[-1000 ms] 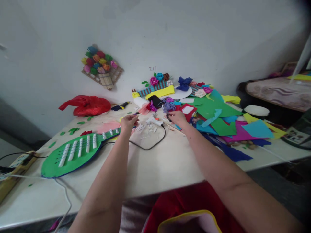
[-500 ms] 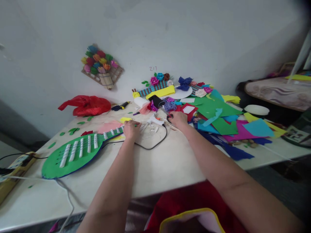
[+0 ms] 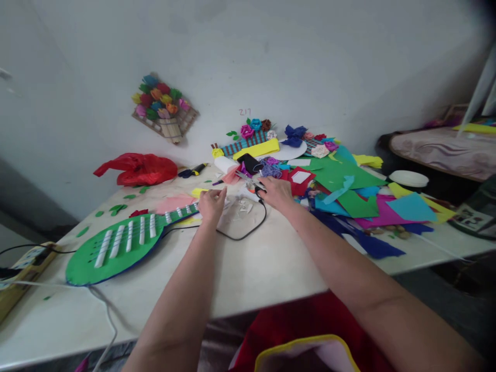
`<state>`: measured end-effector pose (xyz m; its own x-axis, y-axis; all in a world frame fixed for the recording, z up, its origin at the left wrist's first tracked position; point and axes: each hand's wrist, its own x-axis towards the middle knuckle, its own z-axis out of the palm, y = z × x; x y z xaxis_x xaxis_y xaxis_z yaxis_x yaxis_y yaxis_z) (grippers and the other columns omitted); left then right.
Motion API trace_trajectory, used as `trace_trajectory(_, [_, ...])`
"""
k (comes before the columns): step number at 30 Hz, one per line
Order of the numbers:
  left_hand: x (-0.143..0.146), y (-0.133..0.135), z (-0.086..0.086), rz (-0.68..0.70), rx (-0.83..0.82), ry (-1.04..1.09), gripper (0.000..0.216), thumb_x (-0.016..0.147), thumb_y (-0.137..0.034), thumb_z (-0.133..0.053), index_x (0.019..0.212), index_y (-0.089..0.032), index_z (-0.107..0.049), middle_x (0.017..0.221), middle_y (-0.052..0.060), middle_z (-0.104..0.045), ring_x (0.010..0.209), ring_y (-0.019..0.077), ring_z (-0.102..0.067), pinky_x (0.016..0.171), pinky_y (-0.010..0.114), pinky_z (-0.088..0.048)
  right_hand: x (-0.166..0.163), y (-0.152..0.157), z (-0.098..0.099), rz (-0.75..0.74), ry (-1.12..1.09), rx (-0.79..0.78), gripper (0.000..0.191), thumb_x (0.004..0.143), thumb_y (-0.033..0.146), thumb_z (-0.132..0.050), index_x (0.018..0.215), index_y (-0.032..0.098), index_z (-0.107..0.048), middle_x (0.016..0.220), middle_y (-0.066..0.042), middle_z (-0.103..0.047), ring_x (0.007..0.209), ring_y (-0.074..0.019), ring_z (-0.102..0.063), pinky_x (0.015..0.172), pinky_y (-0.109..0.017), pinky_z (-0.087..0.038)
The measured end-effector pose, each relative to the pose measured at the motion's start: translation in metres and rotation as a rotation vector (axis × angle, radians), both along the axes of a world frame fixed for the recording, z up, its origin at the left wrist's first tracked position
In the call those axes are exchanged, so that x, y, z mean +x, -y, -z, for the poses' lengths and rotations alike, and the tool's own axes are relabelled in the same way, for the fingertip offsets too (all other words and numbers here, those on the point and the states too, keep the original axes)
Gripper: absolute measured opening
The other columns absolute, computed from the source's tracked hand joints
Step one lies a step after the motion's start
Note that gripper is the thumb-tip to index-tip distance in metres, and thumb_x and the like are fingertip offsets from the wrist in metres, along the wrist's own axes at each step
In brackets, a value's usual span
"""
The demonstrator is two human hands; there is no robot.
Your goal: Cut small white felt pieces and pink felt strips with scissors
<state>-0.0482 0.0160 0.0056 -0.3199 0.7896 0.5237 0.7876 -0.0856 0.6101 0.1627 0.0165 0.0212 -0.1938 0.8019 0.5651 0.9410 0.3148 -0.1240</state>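
Note:
A green craft guitar (image 3: pixel 120 248) with white rolled strips across its body lies on the table at left, its neck pointing away to the right. My left hand (image 3: pixel 212 205) is closed at the far end of the neck, thumb upward; the neck's tip is hidden behind it. My right hand (image 3: pixel 277 192) grips a pair of scissors (image 3: pixel 250 181), blades pointing up and left, a short way from my left hand. Beneath the scissors lies a white glue gun (image 3: pixel 248 194) with a black cord. White scraps (image 3: pixel 243 207) are scattered between my hands.
A red plastic bag (image 3: pixel 145 169) sits at the back left. Coloured paper sheets (image 3: pixel 344 173) pile up at right. Paper flowers (image 3: pixel 256 126) stand against the wall. A power strip (image 3: pixel 27 279) lies at the left edge, and the black cord (image 3: pixel 248 237) loops in front of my hands.
My right hand has moved left with the scissors, whose blades now show over the glue gun. My left hand stays at the neck, its thumb raised a little more.

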Motion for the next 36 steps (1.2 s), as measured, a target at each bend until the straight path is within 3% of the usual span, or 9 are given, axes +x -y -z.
trace_trajectory(1, [0.004,0.000,-0.001,0.038,-0.040,0.116,0.040,0.074,-0.054,-0.052,0.069,-0.018,-0.070,0.071,0.010,-0.067,0.081,0.0247,-0.059,0.068,0.031,-0.042,-0.002,0.002,0.000,-0.029,0.020,0.012,0.039,0.081,0.036,-0.047,0.118,0.026,-0.056,0.104,-0.005,-0.064,0.088,-0.0216,-0.059,0.068,-0.030,-0.039])
trace_trajectory(4, [0.016,-0.001,-0.002,0.321,-0.104,0.584,0.046,0.070,-0.059,-0.054,0.072,-0.015,-0.066,0.063,0.007,-0.065,0.059,0.0160,-0.058,0.053,0.025,-0.041,-0.008,0.007,0.000,-0.114,0.072,0.034,0.041,0.082,0.035,-0.047,0.121,0.025,-0.054,0.102,-0.006,-0.064,0.088,-0.0215,-0.058,0.068,-0.030,-0.038])
trace_trajectory(6, [0.021,-0.002,0.000,0.472,-0.131,0.865,0.045,0.064,-0.056,-0.062,0.079,-0.014,-0.063,0.072,0.007,-0.067,0.056,0.0130,-0.059,0.050,0.023,-0.042,-0.012,0.010,0.000,-0.158,0.098,0.034,0.042,0.081,0.034,-0.048,0.121,0.024,-0.053,0.102,-0.007,-0.064,0.088,-0.0215,-0.058,0.069,-0.030,-0.038])
trace_trajectory(9, [0.024,-0.001,0.001,0.579,-0.128,1.097,0.041,0.056,-0.046,-0.074,0.074,-0.012,-0.059,0.071,0.006,-0.066,0.059,0.0127,-0.062,0.052,0.021,-0.045,-0.015,0.013,0.000,-0.214,0.144,0.046,0.042,0.081,0.034,-0.050,0.121,0.022,-0.053,0.103,-0.008,-0.063,0.090,-0.0221,-0.057,0.071,-0.030,-0.037])
trace_trajectory(18, [0.021,-0.001,0.001,0.545,-0.161,1.290,0.023,0.055,-0.018,-0.076,0.068,-0.011,-0.058,0.057,0.002,-0.063,0.056,0.0120,-0.062,0.059,0.022,-0.049,-0.016,0.012,0.002,-0.293,0.223,0.083,0.048,0.078,0.035,-0.055,0.124,0.019,-0.051,0.107,-0.010,-0.059,0.093,-0.0232,-0.053,0.076,-0.033,-0.036])
trace_trajectory(28, [0.011,-0.005,0.001,0.479,-0.036,1.278,0.015,0.060,-0.015,-0.070,0.070,-0.011,-0.059,0.068,0.003,-0.066,0.063,0.0099,-0.062,0.067,0.023,-0.050,-0.001,0.005,-0.002,-0.306,0.193,0.051,0.053,0.075,0.034,-0.057,0.125,0.017,-0.050,0.110,-0.011,-0.058,0.100,-0.0247,-0.050,0.080,-0.033,-0.037])
trace_trajectory(31, [0.008,-0.006,0.001,0.467,0.027,1.300,0.015,0.060,-0.013,-0.069,0.072,-0.011,-0.060,0.066,0.003,-0.066,0.064,0.0105,-0.063,0.068,0.024,-0.050,0.011,-0.003,0.001,-0.273,0.088,0.055,0.053,0.072,0.033,-0.058,0.123,0.020,-0.053,0.110,-0.008,-0.060,0.100,-0.0230,-0.052,0.078,-0.031,-0.039])
trace_trajectory(36, [0.010,-0.005,0.001,0.532,0.061,1.288,0.020,0.057,-0.015,-0.072,0.073,-0.011,-0.060,0.066,0.003,-0.066,0.065,0.0118,-0.064,0.074,0.027,-0.051,0.025,-0.018,0.006,-0.081,-0.269,-0.036,0.047,0.071,0.037,-0.058,0.116,0.027,-0.059,0.108,-0.001,-0.065,0.095,-0.0180,-0.059,0.074,-0.027,-0.043])
